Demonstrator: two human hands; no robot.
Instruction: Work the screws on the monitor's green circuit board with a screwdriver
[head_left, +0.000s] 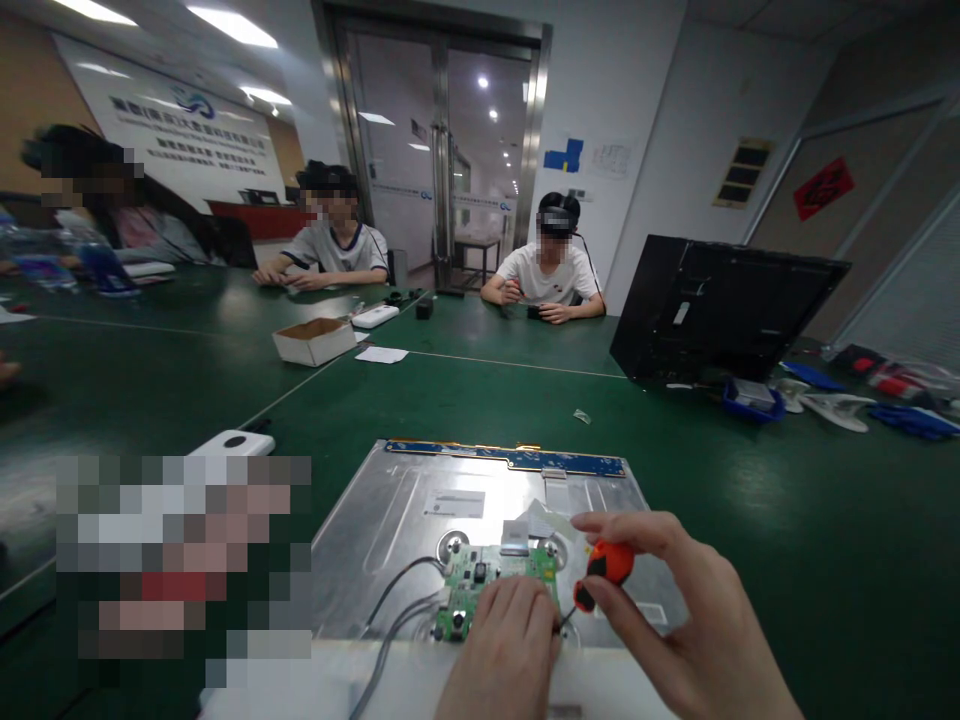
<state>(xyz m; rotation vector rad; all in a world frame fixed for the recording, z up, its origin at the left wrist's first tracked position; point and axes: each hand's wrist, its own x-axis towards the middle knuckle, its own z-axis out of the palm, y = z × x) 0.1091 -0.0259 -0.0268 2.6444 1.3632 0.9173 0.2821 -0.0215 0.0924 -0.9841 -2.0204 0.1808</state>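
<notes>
My right hand (690, 610) grips a screwdriver (611, 563) with an orange-red and black handle between thumb and fingers. Its thin shaft slants down left to the edge of a green circuit board (491, 565). Over the lower right of that board lies my left hand (506, 645), fingers bent and pressed together beside the shaft. Its fingertips and the screwdriver's tip are hidden. The board sits on a silver metal display panel (382, 535), with a flat ribbon cable (515, 537) at its top and dark cables (397, 620) at its left. A blue strip board (450, 452) runs along the panel's far edge.
On the green table (480, 405) stand a small open box (315, 342) and a large black monitor (720, 310). A blue tray (752, 400) lies right of centre. A white device (232, 443) is at left. Several people sit around the table. The left foreground is pixelated.
</notes>
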